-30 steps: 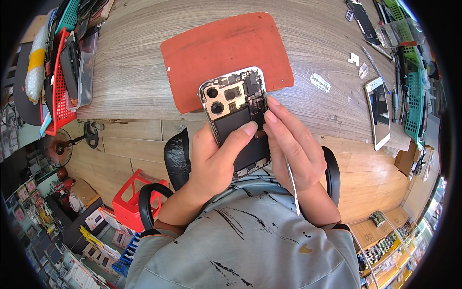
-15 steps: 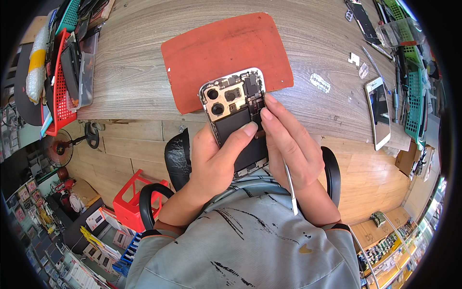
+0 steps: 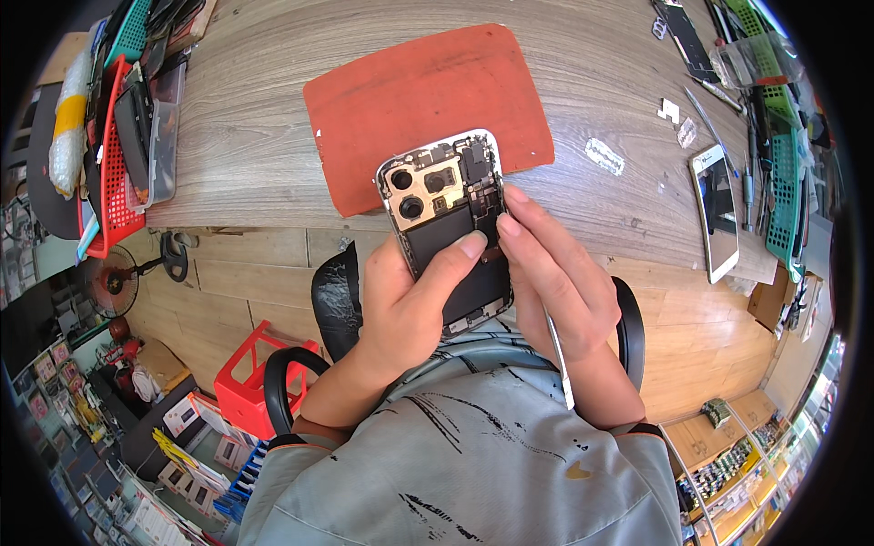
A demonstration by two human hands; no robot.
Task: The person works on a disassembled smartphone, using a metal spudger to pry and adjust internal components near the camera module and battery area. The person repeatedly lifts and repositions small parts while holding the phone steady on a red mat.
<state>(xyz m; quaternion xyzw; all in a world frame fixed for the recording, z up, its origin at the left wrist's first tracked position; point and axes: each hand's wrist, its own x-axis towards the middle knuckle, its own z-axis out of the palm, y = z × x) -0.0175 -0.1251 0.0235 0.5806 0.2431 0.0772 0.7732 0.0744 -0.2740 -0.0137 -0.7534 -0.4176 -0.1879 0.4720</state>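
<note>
Bright, even daylight, soft shadows w/ no strong glare; sharp centre, fisheye bends table (image 3: 273,109) edges, black corners.

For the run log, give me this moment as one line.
left hand: holds opened phone | right hand: fingertips on phone interior, thin tool in palm | below: red mat, wooden table

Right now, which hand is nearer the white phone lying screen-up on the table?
Right. The right hand works at the opened phone, on the white phone's side; the left hand is farther off.
</note>
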